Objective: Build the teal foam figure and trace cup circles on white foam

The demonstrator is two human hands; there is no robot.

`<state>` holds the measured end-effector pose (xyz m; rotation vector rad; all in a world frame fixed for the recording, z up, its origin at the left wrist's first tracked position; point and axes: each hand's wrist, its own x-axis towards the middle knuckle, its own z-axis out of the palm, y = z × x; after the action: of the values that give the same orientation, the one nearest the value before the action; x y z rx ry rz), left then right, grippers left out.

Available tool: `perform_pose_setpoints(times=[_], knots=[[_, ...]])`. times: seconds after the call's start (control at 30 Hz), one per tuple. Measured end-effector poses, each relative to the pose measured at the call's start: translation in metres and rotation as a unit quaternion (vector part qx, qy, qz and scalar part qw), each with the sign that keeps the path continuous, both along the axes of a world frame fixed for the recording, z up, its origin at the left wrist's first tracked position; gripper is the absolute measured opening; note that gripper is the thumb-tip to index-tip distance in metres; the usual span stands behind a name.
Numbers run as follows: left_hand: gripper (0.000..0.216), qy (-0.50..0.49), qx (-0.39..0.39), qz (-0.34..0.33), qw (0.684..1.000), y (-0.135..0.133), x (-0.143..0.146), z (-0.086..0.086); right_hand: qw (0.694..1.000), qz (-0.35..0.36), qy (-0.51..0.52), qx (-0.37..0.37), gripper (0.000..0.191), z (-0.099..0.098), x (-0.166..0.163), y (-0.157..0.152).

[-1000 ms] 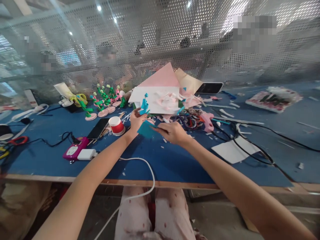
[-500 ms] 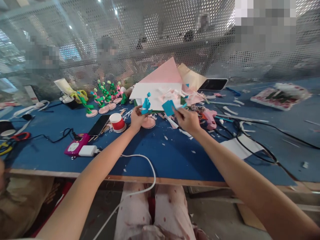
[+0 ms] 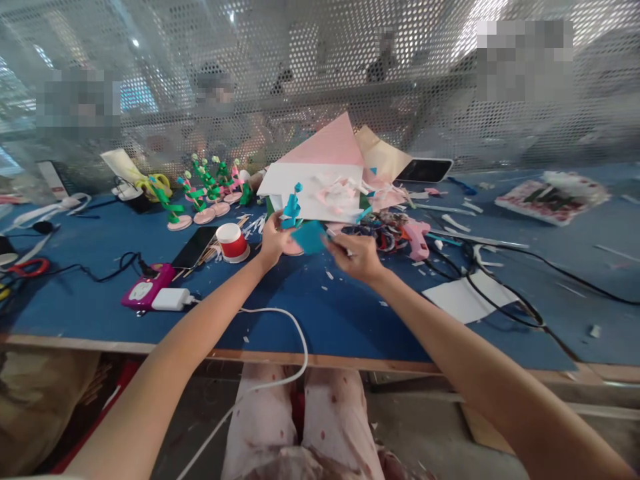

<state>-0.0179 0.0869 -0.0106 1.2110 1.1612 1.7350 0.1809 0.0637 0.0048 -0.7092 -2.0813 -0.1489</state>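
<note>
My left hand (image 3: 274, 241) is closed around a small paper figure (image 3: 291, 208), a blue twisted strip standing on a round pink base (image 3: 293, 247). My right hand (image 3: 353, 257) pinches a teal piece of paper (image 3: 310, 237) and holds it right beside the figure, just above the blue tabletop (image 3: 320, 313). Both forearms reach in from the bottom of the view.
Several green and pink paper figures (image 3: 200, 193) stand at the back left, near a red-and-white tape roll (image 3: 233, 242) and a black phone (image 3: 194, 248). White and pink sheets (image 3: 320, 177), a pink glue gun (image 3: 416, 239), cables (image 3: 505, 293) and scraps lie behind and right. A perforated screen (image 3: 320, 80) backs the table.
My right hand brought the teal paper down and left from in front of the white sheet, back to the blue figure. My left hand kept the figure nearly still.
</note>
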Motion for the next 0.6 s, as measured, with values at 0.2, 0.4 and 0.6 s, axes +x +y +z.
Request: perform_pose_setpoints(times=[0.2, 0.4, 0.6], knots=[[0.036, 0.048, 0.007, -0.015, 0.999, 0.002, -0.006, -0.004, 0.99, -0.131, 0.047, -0.011, 0.042, 0.002, 0.002, 0.003], [0.022, -0.015, -0.049, -0.045, 0.998, -0.004, 0.0, 0.004, 0.995, 0.033, -0.08, 0.044, 0.039, 0.005, -0.009, -0.011], [0.011, 0.026, -0.016, -0.006, 1.0, -0.003, -0.002, 0.005, 0.986, -0.144, 0.077, -0.021, 0.041, 0.003, -0.001, -0.004]])
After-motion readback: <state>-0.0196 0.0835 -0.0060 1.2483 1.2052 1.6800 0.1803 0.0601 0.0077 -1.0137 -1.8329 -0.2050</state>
